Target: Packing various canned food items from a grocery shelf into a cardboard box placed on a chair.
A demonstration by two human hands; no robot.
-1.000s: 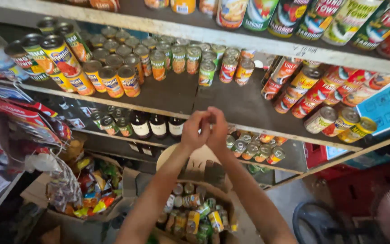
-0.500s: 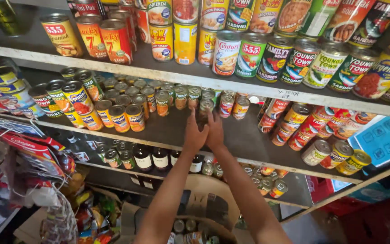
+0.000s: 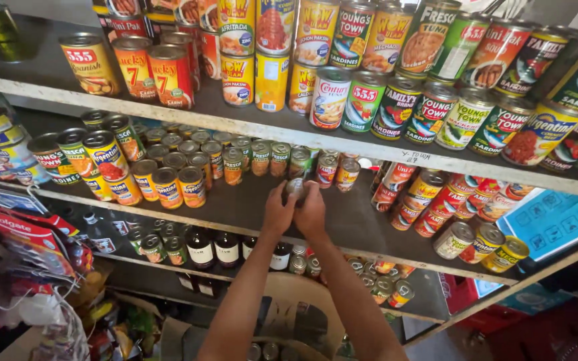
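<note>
Near the centre of the frame, left hand (image 3: 279, 212) and right hand (image 3: 313, 211) pressed together around a small tin can (image 3: 296, 189), fingers of both curled shut on its sides, only the grey top and a sliver of label showing between them. Held just above the dark middle shelf (image 3: 242, 210), in front of a row of small cans (image 3: 262, 158) with green and orange labels; whether resting on the board or lifted slightly clear, hard to tell from this angle. At centre left, taller yellow-labelled cans (image 3: 168, 187) standing in a cluster. Across the top of the frame, the upper shelf (image 3: 168, 113) packed with larger upright cans (image 3: 382, 100) in red, yellow and green. Right of centre, red cans lying tilted (image 3: 429, 200) in a stack. Lower down, dark bottles (image 3: 201, 249) lined along a lower shelf, both forearms reaching up from the bottom edge.
</note>
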